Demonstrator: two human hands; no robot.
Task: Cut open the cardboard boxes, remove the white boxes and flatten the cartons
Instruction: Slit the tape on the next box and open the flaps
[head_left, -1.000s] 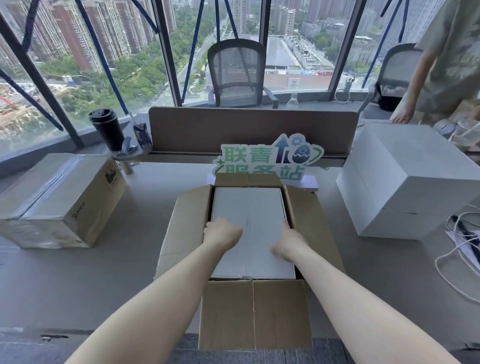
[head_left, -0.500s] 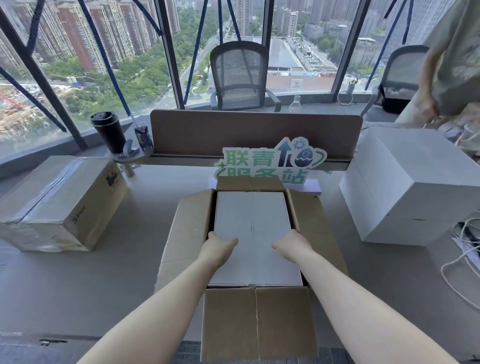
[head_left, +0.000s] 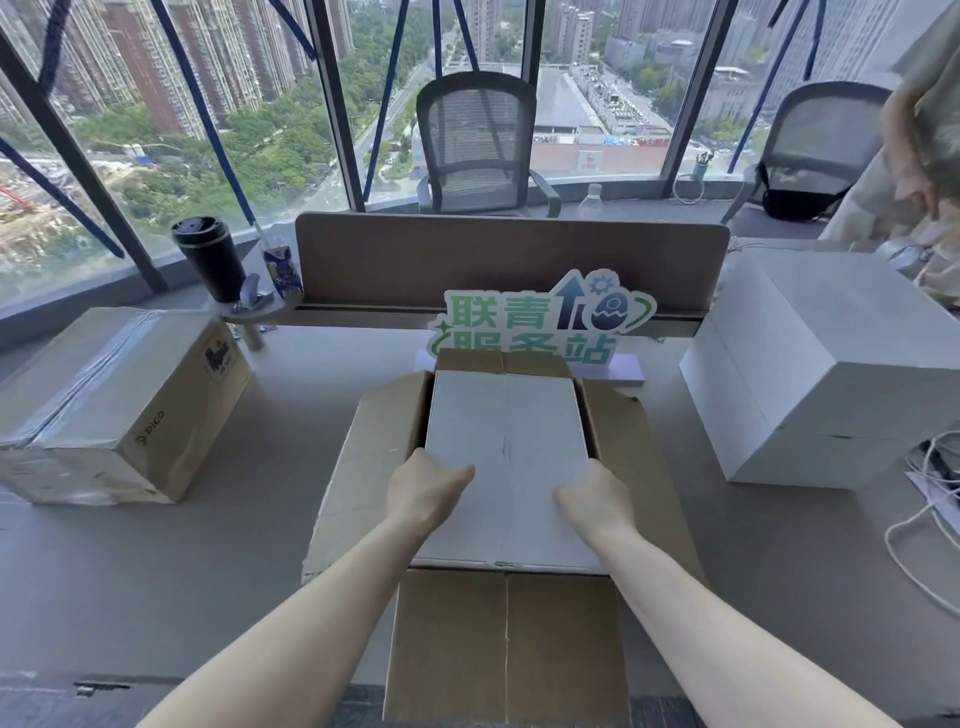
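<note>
An open cardboard carton (head_left: 363, 467) stands on the desk in front of me with its flaps spread out. A white box (head_left: 506, 421) fills its inside. My left hand (head_left: 423, 491) is at the white box's left edge, thumb lying on top, fingers hidden down the gap beside the carton wall. My right hand (head_left: 595, 501) holds the right edge the same way. A sealed, taped cardboard carton (head_left: 119, 400) sits at the left. A large white box (head_left: 831, 384) stands at the right.
A green-lettered sign (head_left: 540, 322) and a brown desk divider (head_left: 509, 260) are behind the carton. A black tumbler (head_left: 208, 257) stands back left. White cables (head_left: 930, 499) trail at the right edge. Another person (head_left: 924, 150) stands at the far right. Two office chairs are beyond the desk.
Both hands slid from the top of the white box outward to its left and right edges and a little toward me. The person at the right drew their arm back.
</note>
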